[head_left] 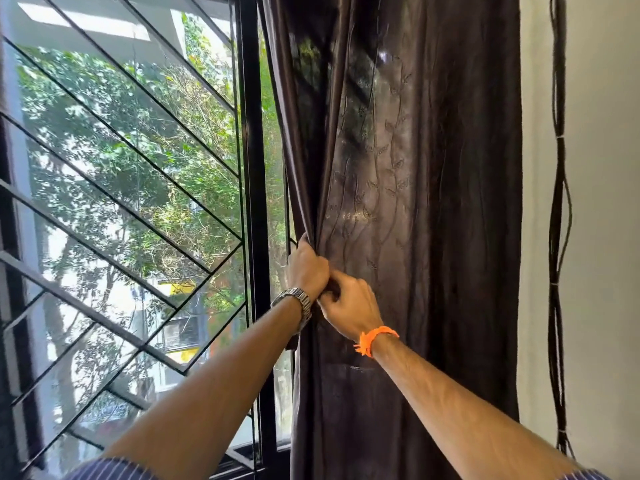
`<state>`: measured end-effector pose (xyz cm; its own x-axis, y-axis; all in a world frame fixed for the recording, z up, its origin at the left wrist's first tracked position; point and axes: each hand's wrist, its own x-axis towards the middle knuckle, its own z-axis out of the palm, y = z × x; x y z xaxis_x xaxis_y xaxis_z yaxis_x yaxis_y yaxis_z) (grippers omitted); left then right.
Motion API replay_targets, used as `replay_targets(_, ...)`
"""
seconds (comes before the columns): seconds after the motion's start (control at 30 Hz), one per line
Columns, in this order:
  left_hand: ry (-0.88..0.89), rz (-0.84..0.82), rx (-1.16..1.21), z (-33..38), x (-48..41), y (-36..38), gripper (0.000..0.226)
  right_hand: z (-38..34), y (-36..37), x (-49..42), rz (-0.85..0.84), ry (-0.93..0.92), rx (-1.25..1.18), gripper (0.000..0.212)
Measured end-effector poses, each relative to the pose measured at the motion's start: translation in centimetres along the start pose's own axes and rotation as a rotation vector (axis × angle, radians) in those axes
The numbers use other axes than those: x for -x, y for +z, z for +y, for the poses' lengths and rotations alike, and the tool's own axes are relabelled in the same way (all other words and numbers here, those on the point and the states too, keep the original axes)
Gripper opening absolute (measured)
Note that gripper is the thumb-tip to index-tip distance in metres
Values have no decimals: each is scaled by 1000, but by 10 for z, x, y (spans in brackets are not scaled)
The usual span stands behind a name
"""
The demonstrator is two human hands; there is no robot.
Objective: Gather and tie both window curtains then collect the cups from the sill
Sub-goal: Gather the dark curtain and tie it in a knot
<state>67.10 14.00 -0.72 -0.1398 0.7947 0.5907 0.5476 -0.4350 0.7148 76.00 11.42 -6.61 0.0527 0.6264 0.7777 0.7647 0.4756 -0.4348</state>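
Daylight came through a tall window whose slanted metal grille [121, 209] filled the left half of the view, with green trees [166, 161] and part of a building beyond the glass. Right of the grille stood the black upright of the window frame [251, 168], running from top to bottom.

Against that upright hung the dark brown curtain [433, 202], bunched into long vertical folds at the right side of the window and covering the space between the frame and the wall. A faint stitched pattern of stems and leaves showed on its middle folds, and some light shone through the cloth near the top.

The left hand [308, 270] gripped the curtain's left edge about halfway down, fingers curled round the gathered cloth and hidden behind it, knuckles toward the camera. A metal watch [294, 301] sat on that wrist. The right hand [348, 306] lay just below and to the right, touching the left one, its fingers bent and pinching a fold of the same curtain. An orange thread [372, 339] was tied round the right wrist. Both forearms reached up from the bottom edge, where a blue striped sleeve [110, 471] showed.

Right of the curtain was a pale wall [602, 202], with a bundle of black cables [557, 237] running down it.
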Motion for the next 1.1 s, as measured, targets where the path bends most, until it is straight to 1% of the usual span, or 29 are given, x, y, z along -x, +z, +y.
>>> replay_targets(0.07, -2, -27, 0, 2, 0, -1, 49, 10, -11, -5, 104, -2, -32, 33)
replay_targets(0.17, -3, -72, 24, 2, -2, 1, 55, 28, -31, -16, 341, 54, -2, 26)
replay_targets(0.23, 3, -77, 36, 1, -4, 1, 56, 42, -45, -23, 483, 112, 72, 29)
replay_targets(0.3, 10, -73, 41, -1, -5, 3, 57, 54, -57, -28, 620, 185, 81, 42)
replay_targets(0.37, 13, -61, 31, -3, -6, 4, 56, 64, -66, -32, 703, 260, 49, 61)
replay_targets(0.43, 14, -48, 11, -3, -7, 5, 55, 73, -70, -32, 690, 346, -15, 81)
replay_targets(0.57, 10, -51, 13, -3, -8, 8, 56, 83, -66, -31, 535, 466, -184, 111)
replay_targets(0.63, 12, -51, 9, -2, -8, 9, 59, 84, -61, -32, 461, 515, -264, 121)
replay_targets(0.73, 25, -55, 21, -1, -6, 10, 65, 85, -55, -36, 353, 555, -340, 128)
replay_targets(0.83, 32, -68, 26, -1, -5, 11, 68, 88, -51, -39, 287, 567, -341, 125)
replay_targets(0.9, 30, -79, 28, -2, -7, 11, 69, 90, -49, -41, 292, 576, -327, 113)
replay_targets(1.0, 18, -92, 30, -3, -9, 11, 69, 89, -46, -39, 310, 540, -313, 86)
replay_targets(1.03, 12, -95, 34, -3, -9, 11, 69, 87, -45, -38, 311, 517, -296, 74)
replay_targets(1.1, 3, -99, 41, -4, -10, 13, 69, 80, -45, -35, 309, 471, -277, 42)
